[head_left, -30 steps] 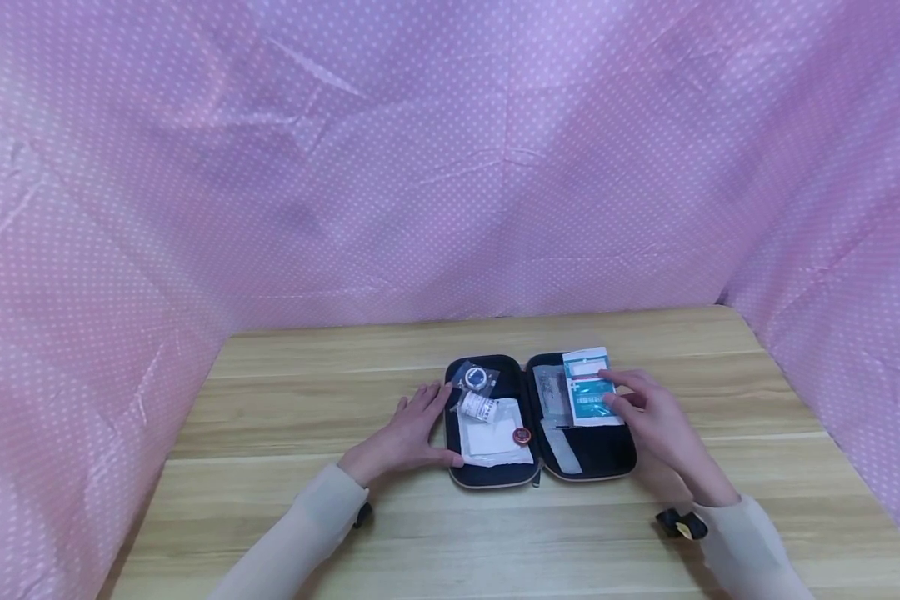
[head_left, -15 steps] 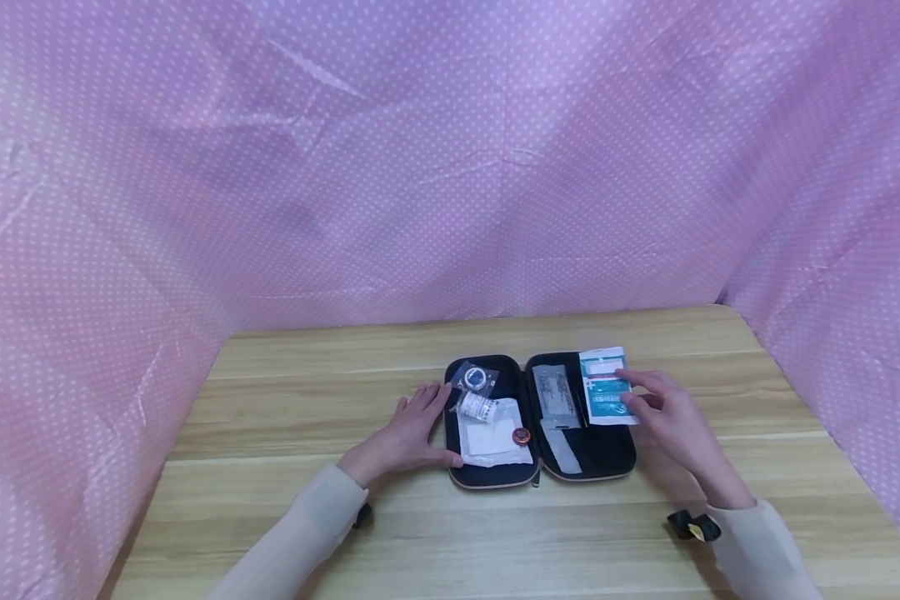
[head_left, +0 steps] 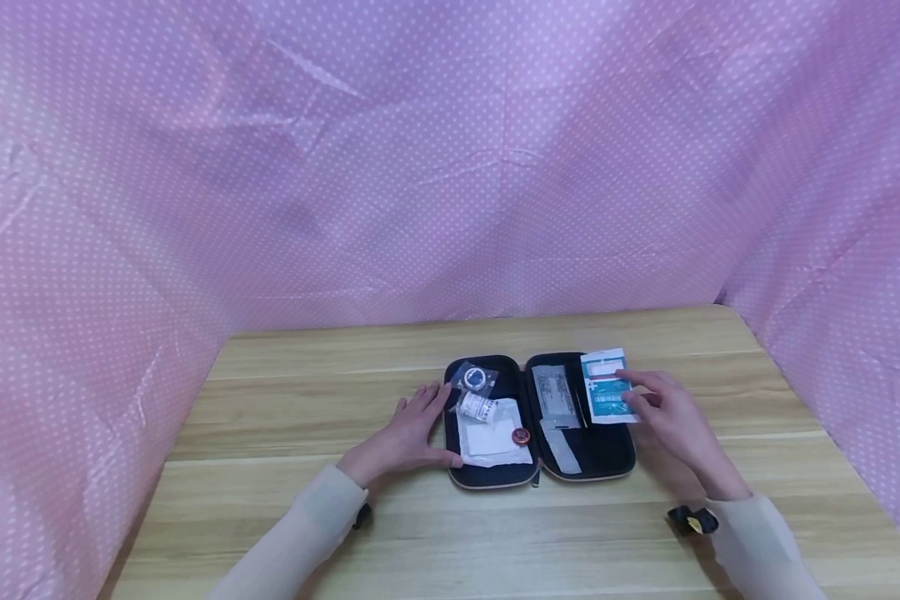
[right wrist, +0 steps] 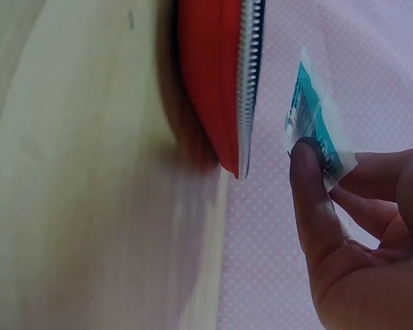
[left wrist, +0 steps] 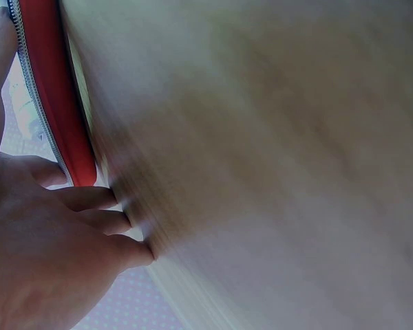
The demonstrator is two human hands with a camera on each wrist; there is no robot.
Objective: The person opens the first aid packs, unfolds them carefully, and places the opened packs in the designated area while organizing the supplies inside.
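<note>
A zippered case (head_left: 600,454), black inside and red outside, lies spread flat on the wooden table. My right hand (head_left: 671,425) pinches a teal-and-white sachet (right wrist: 323,130) by its right edge, holding it above the case's right half. Along the case's left rim rests my left hand (head_left: 405,437), thumb near the lower corner and fingers extended; in the left wrist view several fingertips touch the tabletop. Inside the left half are a white packet (head_left: 487,450), a small white labelled roll or packet (head_left: 479,407), a bagged round blue-and-white item (head_left: 476,379) and a small red disc (head_left: 521,436).
In the right half sit a clear printed packet (head_left: 555,392), a pale strip (head_left: 562,450) and a thin dark object beside them. Pink dotted cloth (head_left: 450,167) hangs behind and at both sides of the table (head_left: 285,392).
The sachet in my right hand has shifted right, uncovering more of the clear packet, and barely moved in the last half second. My left hand has stayed put.
</note>
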